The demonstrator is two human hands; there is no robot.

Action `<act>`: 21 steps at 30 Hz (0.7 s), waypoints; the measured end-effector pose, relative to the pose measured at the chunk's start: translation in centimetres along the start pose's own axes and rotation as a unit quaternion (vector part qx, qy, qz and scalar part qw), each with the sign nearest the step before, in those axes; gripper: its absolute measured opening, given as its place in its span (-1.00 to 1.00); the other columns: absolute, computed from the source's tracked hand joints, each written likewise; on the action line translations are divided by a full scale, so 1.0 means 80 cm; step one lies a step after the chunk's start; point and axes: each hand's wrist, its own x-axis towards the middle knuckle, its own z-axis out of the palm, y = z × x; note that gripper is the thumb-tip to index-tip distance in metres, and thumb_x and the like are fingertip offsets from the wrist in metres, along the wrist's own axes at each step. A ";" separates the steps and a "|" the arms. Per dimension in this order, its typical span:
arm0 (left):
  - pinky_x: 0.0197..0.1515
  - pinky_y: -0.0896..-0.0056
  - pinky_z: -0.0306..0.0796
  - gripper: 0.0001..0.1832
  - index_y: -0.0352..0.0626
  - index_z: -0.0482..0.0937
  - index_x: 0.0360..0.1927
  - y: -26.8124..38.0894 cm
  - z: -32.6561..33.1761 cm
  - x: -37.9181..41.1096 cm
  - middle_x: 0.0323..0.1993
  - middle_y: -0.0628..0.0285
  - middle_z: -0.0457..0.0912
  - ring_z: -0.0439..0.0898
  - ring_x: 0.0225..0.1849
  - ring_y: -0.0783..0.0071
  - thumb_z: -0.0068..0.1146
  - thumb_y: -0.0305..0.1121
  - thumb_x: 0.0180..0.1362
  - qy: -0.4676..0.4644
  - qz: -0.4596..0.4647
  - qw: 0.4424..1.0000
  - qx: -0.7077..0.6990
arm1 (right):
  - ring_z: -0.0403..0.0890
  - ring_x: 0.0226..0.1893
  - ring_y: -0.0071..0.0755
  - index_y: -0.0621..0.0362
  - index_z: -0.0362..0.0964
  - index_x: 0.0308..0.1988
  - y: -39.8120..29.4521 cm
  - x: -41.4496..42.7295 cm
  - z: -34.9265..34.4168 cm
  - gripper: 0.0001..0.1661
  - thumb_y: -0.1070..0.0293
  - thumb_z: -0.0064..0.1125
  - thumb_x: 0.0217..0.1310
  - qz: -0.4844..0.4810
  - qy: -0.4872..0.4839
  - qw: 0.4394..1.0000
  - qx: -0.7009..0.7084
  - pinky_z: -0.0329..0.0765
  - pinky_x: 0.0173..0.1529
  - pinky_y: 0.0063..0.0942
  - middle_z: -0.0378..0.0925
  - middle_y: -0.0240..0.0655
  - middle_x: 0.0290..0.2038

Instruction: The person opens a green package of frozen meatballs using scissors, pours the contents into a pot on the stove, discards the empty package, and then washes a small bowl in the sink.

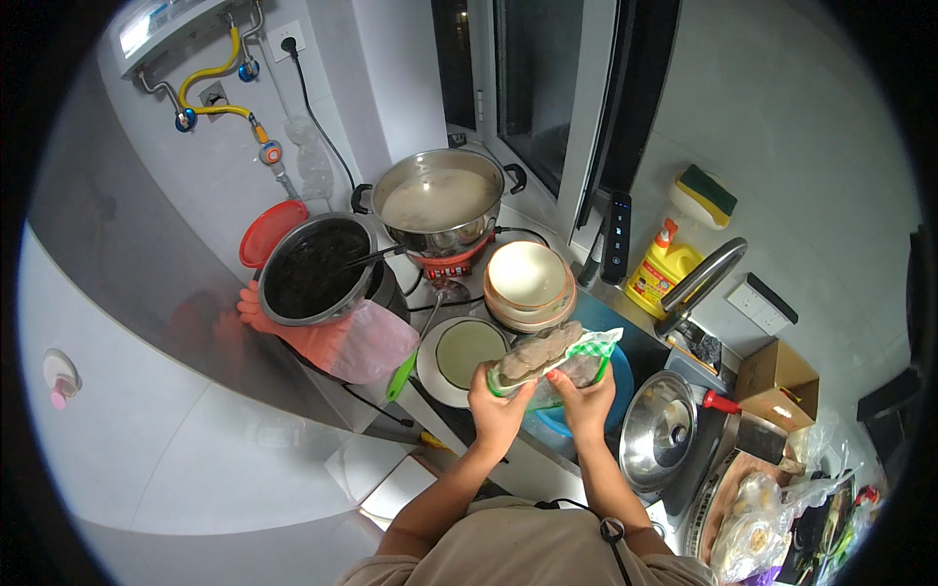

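Note:
A green-and-clear plastic package with a greyish-brown food block coming out of its torn side is held between both hands. My left hand grips its left end, and my right hand grips the right end, thumbs on top. Under the package lie a blue basin in the sink and, to the left, a white plate with a pale green round on it. Stacked bowls stand just beyond. What the food is cannot be told.
A two-handled steel pot of cloudy liquid sits on a red electric cooker. Left are a metal bowl of dark contents, chopsticks and a pink rubber glove. At right are a tap, a yellow detergent bottle, a steel lid and a cardboard box.

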 end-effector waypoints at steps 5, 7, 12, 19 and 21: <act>-0.19 0.51 0.41 -0.63 -0.33 0.42 -0.20 -0.025 0.005 0.007 -0.29 0.18 0.57 0.54 -0.25 0.51 0.27 -0.58 -0.14 -0.007 0.038 0.998 0.049 | 0.54 -0.41 -0.49 0.26 0.40 -0.26 0.012 0.007 0.003 -0.50 0.32 0.49 -0.21 0.006 0.000 0.998 -0.067 0.46 -0.27 -0.50 0.58 -0.25 -0.40; -0.18 0.50 0.42 -0.62 -0.33 0.42 -0.19 -0.010 0.004 0.015 -0.28 0.18 0.57 0.54 -0.24 0.52 0.28 -0.58 -0.13 -0.026 -0.002 1.000 0.013 | 0.54 -0.39 -0.51 0.26 0.40 -0.24 0.004 0.016 0.003 -0.51 0.36 0.47 -0.19 0.015 -0.032 0.999 -0.021 0.47 -0.25 -0.52 0.58 -0.26 -0.38; -0.19 0.50 0.45 -0.63 -0.34 0.43 -0.18 -0.007 -0.004 0.043 -0.26 0.17 0.58 0.56 -0.25 0.53 0.30 -0.55 -0.07 -0.056 -0.032 0.995 -0.082 | 0.53 -0.31 -0.53 0.30 0.36 -0.18 -0.008 0.041 0.002 -0.50 0.41 0.44 -0.14 0.041 -0.125 0.991 0.029 0.48 -0.19 -0.54 0.57 -0.29 -0.29; -0.11 0.45 0.44 -0.65 -0.24 0.49 -0.08 -0.005 -0.016 0.103 -0.18 0.24 0.58 0.55 -0.20 0.51 0.25 -0.49 0.01 -0.087 -0.194 0.945 -0.250 | 0.48 -0.13 -0.48 0.37 0.15 0.11 -0.006 0.102 0.016 -0.23 0.46 0.37 -0.07 0.056 -0.257 0.959 0.105 0.46 -0.05 -0.50 0.48 -0.26 -0.09; -0.08 0.40 0.43 -0.63 -0.20 0.50 -0.07 -0.002 -0.016 0.123 -0.16 0.27 0.58 0.54 -0.15 0.50 0.27 -0.45 0.01 -0.089 -0.220 0.932 -0.275 | 0.48 -0.12 -0.47 0.40 0.15 0.12 -0.017 0.128 0.031 -0.22 0.44 0.37 -0.07 0.051 -0.280 0.956 0.077 0.45 -0.02 -0.49 0.47 -0.25 -0.09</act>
